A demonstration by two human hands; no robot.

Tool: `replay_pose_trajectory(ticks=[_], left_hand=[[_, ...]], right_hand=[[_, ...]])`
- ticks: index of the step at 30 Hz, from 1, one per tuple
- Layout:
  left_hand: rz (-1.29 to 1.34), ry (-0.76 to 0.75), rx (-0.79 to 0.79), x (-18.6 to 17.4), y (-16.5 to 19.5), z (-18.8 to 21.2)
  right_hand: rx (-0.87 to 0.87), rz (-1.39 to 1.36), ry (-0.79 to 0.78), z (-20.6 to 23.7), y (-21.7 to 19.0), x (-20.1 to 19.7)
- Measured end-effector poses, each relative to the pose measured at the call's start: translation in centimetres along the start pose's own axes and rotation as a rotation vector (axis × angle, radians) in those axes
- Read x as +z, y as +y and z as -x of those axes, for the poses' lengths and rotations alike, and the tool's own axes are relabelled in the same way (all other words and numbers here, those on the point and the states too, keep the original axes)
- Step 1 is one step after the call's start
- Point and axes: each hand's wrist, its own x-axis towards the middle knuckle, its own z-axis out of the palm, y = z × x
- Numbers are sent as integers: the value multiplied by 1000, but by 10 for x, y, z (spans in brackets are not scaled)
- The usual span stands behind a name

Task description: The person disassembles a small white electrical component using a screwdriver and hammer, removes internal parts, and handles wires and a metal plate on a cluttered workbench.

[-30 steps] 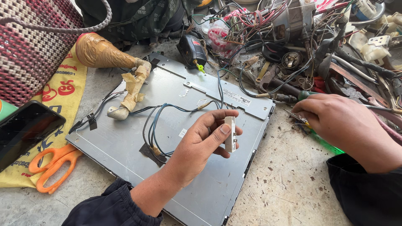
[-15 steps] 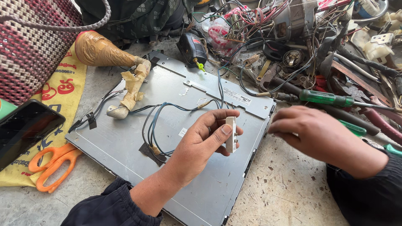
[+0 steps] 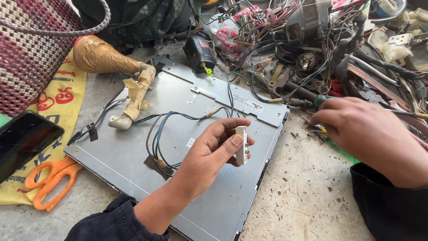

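**Small white switch held over a grey metal panel**

While the grey metal panel (image 3: 133,147) lies flat across the middle of the concrete tabletop (image 3: 303,205), a heap of wires and motor parts (image 3: 312,40) crowds the far right. A woven basket (image 3: 31,49) stands far left, orange scissors (image 3: 49,183) near left. The left hand (image 3: 214,151) hovers above the panel, its fingers (image 3: 234,143) pinching a small white switch (image 3: 241,145) upright. The right hand (image 3: 361,129), at right, has fingers curled on a green-handled screwdriver (image 3: 323,100); the grip itself is hidden.
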Motion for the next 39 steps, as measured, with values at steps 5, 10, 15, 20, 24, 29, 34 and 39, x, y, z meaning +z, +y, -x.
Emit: replay_pose_trajectory(ticks=[5,10,15,20,24,29,34,39], left_hand=[[-8,-8,13,0,-2,-1],[-27,-11,8,1,-4,-1],[-31,-14,3,2,-3,-2],[-64,-4,-5,2,-1,-1],[-56,-13,2,2,-1,-1],[-41,-21,1,2,-2,-1],[-49,-10,-7,2,-2,-1],[-53,-12,-6,2,-2,-2]], right_hand=[[293,39,-245,2,1,-7],[203,10,-219,0,-4,-10],[314,11,-238,0,4,-7],[272,4,-130,-5,11,6],[258,12,-312,-4,15,7],[451,69,-357,-9,10,1],[485,72,-396,-10,12,-2],[483,25,-227,-6,16,7]])
